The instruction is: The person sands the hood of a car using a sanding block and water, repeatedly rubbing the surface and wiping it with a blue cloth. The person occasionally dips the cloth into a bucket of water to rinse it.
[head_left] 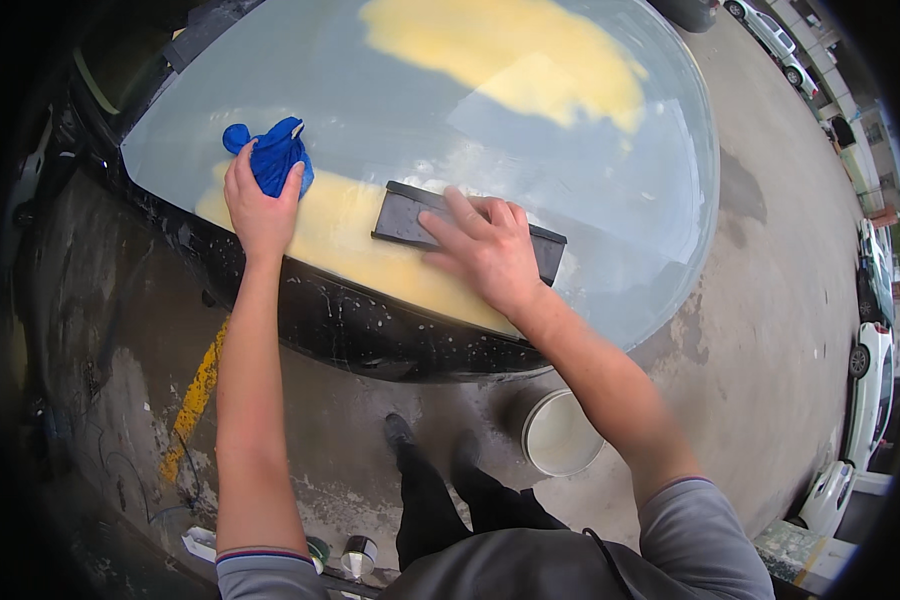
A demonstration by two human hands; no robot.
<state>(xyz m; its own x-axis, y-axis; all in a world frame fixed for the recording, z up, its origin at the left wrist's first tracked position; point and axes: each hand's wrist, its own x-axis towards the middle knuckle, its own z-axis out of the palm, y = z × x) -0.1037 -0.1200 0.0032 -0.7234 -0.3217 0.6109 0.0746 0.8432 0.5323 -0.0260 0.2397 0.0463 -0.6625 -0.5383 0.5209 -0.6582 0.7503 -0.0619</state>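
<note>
A car hood (370,110), grey with two yellow patches, spreads out before me. My left hand (265,205) grips a bunched blue cloth (278,160) against the left part of the hood. On the near side lies a long dark sanding block (402,214), slanting down to the right. Over its middle, my right hand (488,245) holds it from above, slightly smeared by motion. Whitish wet residue shows around the block. The block's underside is hidden.
A round whitish bucket (562,433) stands on the floor below my right forearm. A can (359,557) sits near my feet, close to a yellow floor line (195,395). White cars (870,395) are parked at the far right. The black bumper (370,325) edges the hood.
</note>
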